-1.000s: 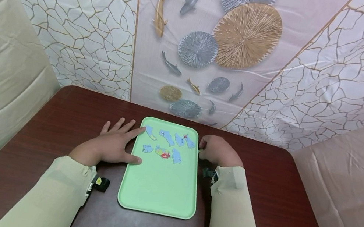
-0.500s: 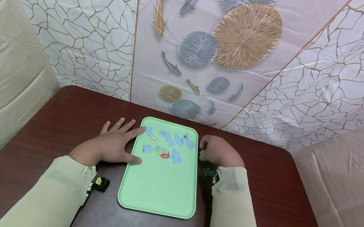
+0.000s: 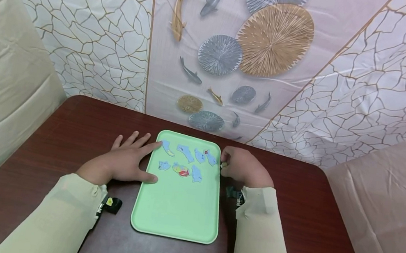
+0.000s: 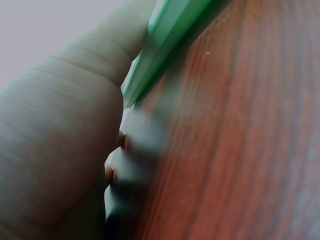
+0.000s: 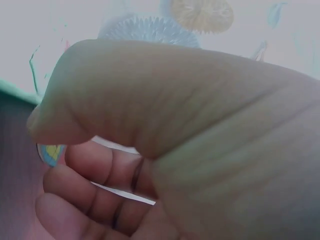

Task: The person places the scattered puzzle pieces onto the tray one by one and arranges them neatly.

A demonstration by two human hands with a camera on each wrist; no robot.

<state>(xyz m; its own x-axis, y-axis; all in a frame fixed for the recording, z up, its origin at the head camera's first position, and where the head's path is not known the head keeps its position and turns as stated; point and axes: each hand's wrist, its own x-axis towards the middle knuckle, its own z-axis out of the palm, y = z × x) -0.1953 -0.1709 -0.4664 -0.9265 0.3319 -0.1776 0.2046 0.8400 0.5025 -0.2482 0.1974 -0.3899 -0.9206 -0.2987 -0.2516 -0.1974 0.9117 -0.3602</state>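
Observation:
A light green tray lies lengthwise on the table. My left hand rests with spread fingers at its left side, thumb and index finger reaching over the rim; the left wrist view shows the palm's edge by the tray's green side. Beyond the tray's right rim, my right hand has curled fingers and pinches a small picture piece, yellow and blue, mostly hidden between thumb and fingers. Several flat, irregular blue picture pieces lie in the tray's far half. Among them is a yellow and red piece.
The dark red-brown table extends around the tray. Behind its far edge hangs a patterned cloth with fish and round leaf shapes. Plain beige covers close off both sides.
My right hand has shifted slightly away from me and closer to the tray's right rim, with the pinched piece showing again at its fingertips. The left hand and the tray's pieces stay put.

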